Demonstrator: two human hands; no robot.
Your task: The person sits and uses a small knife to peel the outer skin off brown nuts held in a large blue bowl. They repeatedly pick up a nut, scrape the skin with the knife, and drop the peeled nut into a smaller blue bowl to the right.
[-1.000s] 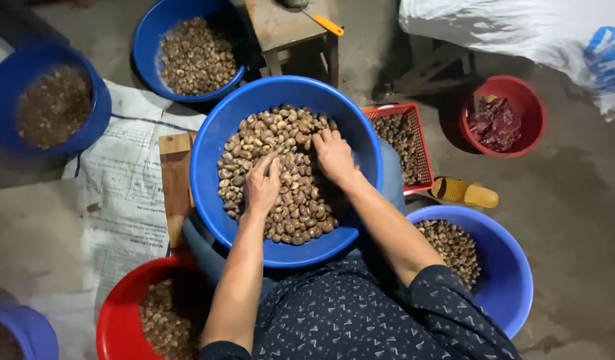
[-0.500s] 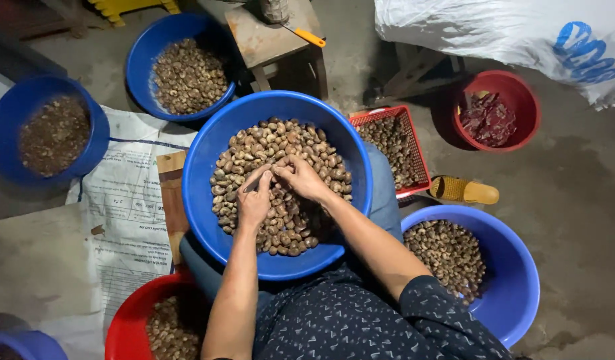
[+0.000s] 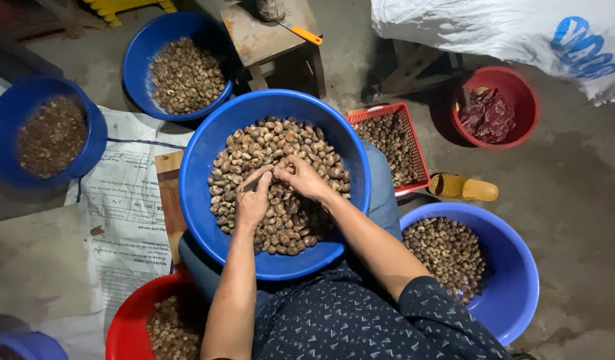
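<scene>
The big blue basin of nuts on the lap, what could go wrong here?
The big blue basin seems to rest only on the knees, so it might tip and spill. Both hands, left and right, meet over one nut; what looks like a thin tool between them could slip and nick a finger.

Floor: bare grey concrete (image 3: pixel 574 200), stained, dimly lit. Printed paper sheet (image 3: pixel 124 213) spread flat at left. Small wooden stool (image 3: pixel 267 37), worn top, at upper centre. White woven sack (image 3: pixel 501 30) with blue print, upper right. One yellow sandal (image 3: pixel 464 188) lying beside red mesh basket (image 3: pixel 414 143).
</scene>
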